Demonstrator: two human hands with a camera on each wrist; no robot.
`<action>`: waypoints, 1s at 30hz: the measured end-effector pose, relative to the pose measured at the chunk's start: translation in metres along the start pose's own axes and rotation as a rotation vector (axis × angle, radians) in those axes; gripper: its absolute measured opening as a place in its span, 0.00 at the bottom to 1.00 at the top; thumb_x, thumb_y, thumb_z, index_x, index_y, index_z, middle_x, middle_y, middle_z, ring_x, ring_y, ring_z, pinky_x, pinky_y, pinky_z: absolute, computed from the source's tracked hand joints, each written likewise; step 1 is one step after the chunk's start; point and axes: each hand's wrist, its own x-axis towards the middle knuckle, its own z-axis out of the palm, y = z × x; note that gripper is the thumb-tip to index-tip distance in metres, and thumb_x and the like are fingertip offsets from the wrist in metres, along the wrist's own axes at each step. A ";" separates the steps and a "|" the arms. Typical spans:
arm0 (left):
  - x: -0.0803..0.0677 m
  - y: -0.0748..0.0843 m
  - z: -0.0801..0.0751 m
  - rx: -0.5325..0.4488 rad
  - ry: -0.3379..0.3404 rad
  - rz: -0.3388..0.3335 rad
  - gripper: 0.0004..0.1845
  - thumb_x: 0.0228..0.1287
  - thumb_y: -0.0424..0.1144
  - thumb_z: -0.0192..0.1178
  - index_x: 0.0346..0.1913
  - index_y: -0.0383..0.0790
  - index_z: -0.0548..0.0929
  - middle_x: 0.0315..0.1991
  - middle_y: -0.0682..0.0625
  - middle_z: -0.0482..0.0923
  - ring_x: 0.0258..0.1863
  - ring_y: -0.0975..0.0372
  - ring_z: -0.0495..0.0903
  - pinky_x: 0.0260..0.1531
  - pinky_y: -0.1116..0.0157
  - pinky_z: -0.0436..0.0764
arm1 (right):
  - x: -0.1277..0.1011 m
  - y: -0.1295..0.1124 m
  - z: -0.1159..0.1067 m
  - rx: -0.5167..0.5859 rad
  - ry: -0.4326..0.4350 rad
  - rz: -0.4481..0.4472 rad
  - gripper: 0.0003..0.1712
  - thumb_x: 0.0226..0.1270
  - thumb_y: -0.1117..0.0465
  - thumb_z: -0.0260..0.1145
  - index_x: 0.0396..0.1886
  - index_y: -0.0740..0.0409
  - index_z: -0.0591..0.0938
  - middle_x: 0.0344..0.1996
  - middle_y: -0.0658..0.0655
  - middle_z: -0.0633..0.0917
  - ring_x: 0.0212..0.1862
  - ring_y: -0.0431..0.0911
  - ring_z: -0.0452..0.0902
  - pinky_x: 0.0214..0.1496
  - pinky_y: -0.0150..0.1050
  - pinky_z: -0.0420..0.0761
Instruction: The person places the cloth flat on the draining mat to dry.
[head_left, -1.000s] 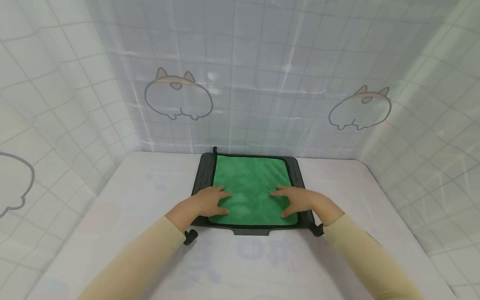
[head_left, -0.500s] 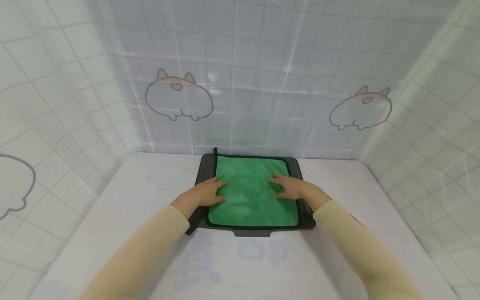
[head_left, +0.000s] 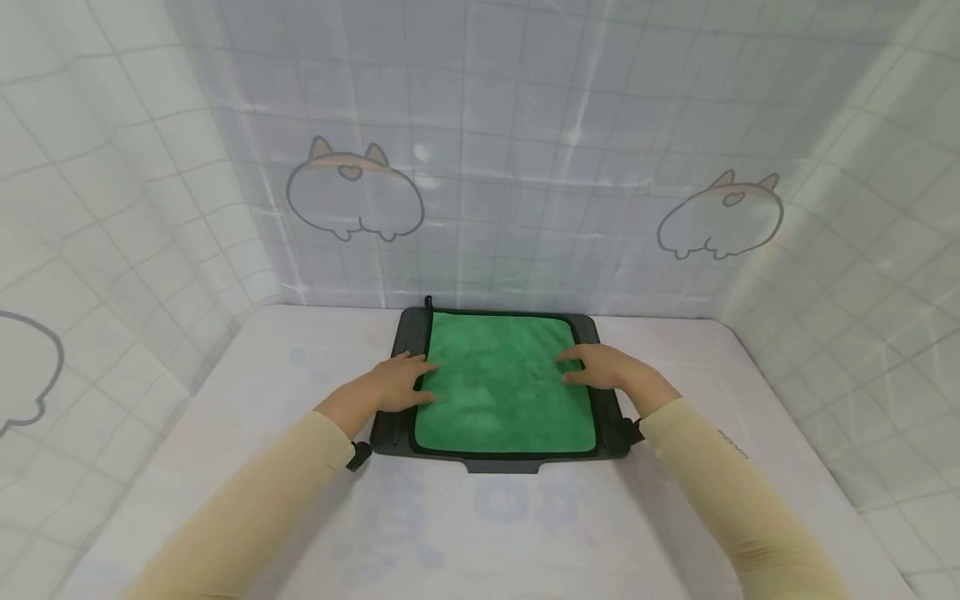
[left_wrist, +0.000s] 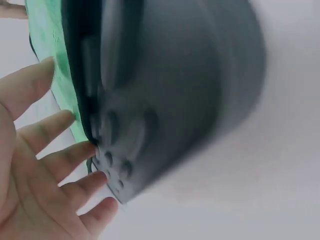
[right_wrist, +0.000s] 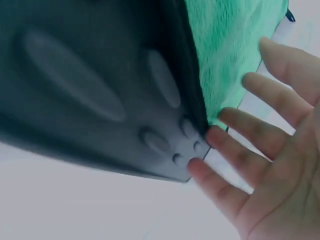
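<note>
A green cloth (head_left: pixel 502 392) with a black edge lies flat on a dark grey board (head_left: pixel 502 467), its small black loop at the far left corner. Over the left rim of the board is my left hand (head_left: pixel 393 383), fingers spread toward the cloth's edge. In the left wrist view its fingers (left_wrist: pixel 50 127) are stretched out beside the cloth and raised bumps on the rim. My right hand (head_left: pixel 603 367) is at the opposite rim. Its fingers (right_wrist: pixel 255 132) are extended near the cloth's border in the right wrist view. Whether the fingertips touch is hard to tell. Neither hand holds anything.
The board lies on a pale printed tabletop (head_left: pixel 502 542), close to the back wall (head_left: pixel 525 167). White grid-patterned sheets, with cartoon drawings, enclose the back and both sides. Black wrist straps (head_left: pixel 360 455) show near the sleeves.
Both hands have moved away from the cloth's near half, first farther forward, then outward to the board's side rims. The cloth and board look unmoved.
</note>
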 end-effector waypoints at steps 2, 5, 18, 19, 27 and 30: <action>0.004 -0.003 -0.003 -0.010 0.022 0.006 0.35 0.72 0.51 0.60 0.74 0.35 0.67 0.75 0.31 0.57 0.74 0.34 0.52 0.69 0.39 0.58 | 0.005 0.001 -0.003 0.014 0.052 -0.012 0.30 0.74 0.55 0.63 0.71 0.62 0.72 0.71 0.67 0.69 0.73 0.63 0.61 0.71 0.59 0.64; 0.014 -0.004 -0.009 -0.047 0.050 0.004 0.36 0.74 0.50 0.59 0.75 0.34 0.63 0.76 0.31 0.54 0.74 0.35 0.52 0.71 0.41 0.56 | 0.016 0.002 -0.008 0.013 0.114 -0.026 0.30 0.75 0.56 0.62 0.72 0.64 0.71 0.73 0.69 0.65 0.73 0.64 0.59 0.72 0.59 0.63; 0.071 0.010 -0.008 -0.129 0.077 -0.165 0.39 0.77 0.56 0.51 0.80 0.41 0.52 0.80 0.36 0.42 0.76 0.38 0.49 0.70 0.37 0.55 | 0.059 -0.007 0.001 0.005 0.086 0.083 0.30 0.80 0.68 0.49 0.78 0.57 0.61 0.78 0.64 0.54 0.77 0.60 0.53 0.75 0.54 0.58; 0.073 0.010 -0.006 -0.123 0.071 -0.183 0.40 0.76 0.57 0.51 0.80 0.42 0.52 0.80 0.37 0.42 0.76 0.38 0.48 0.70 0.37 0.55 | 0.061 -0.006 0.002 0.007 0.071 0.102 0.31 0.80 0.70 0.46 0.79 0.56 0.60 0.79 0.63 0.53 0.77 0.60 0.52 0.76 0.54 0.57; 0.075 0.009 -0.006 -0.101 0.053 -0.275 0.44 0.73 0.62 0.52 0.80 0.41 0.52 0.80 0.38 0.43 0.77 0.40 0.44 0.72 0.39 0.48 | 0.064 -0.001 0.003 0.026 0.004 0.200 0.37 0.76 0.75 0.37 0.82 0.52 0.52 0.81 0.61 0.44 0.79 0.59 0.42 0.77 0.54 0.54; 0.075 0.008 -0.006 -0.097 0.045 -0.275 0.45 0.72 0.62 0.52 0.80 0.40 0.52 0.80 0.38 0.43 0.78 0.40 0.43 0.73 0.39 0.46 | 0.064 0.003 0.003 0.041 -0.001 0.215 0.38 0.75 0.76 0.37 0.82 0.53 0.49 0.81 0.62 0.42 0.80 0.59 0.39 0.78 0.53 0.51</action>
